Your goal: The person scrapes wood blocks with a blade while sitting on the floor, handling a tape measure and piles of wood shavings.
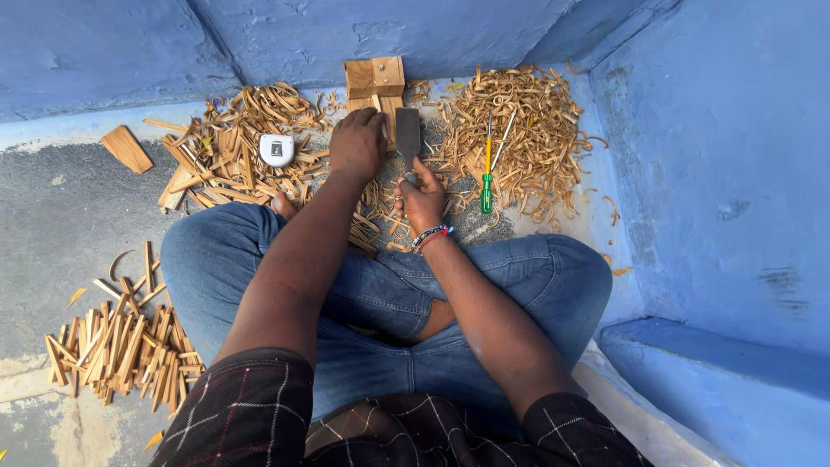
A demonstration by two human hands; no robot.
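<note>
Nearest, a stack of cut wooden slats is lying beside the person's crossed legs, well apart from both hands. Farther out, the right hand is closing around the handle of a broad chisel, while the left hand is pressing closed on a thin wood strip against the wooden block. Beyond, curled shavings are surrounding a green-handled screwdriver and a white tape measure.

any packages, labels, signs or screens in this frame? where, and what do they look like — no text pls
No packages, signs or screens.
White device: on the wood strips left of the left hand; rounded, white casing with a small dark square patch, possibly a label, too small to tell.
Screwdriver: right of the right hand, on the shavings; green and yellow handle, no label visible.
</note>
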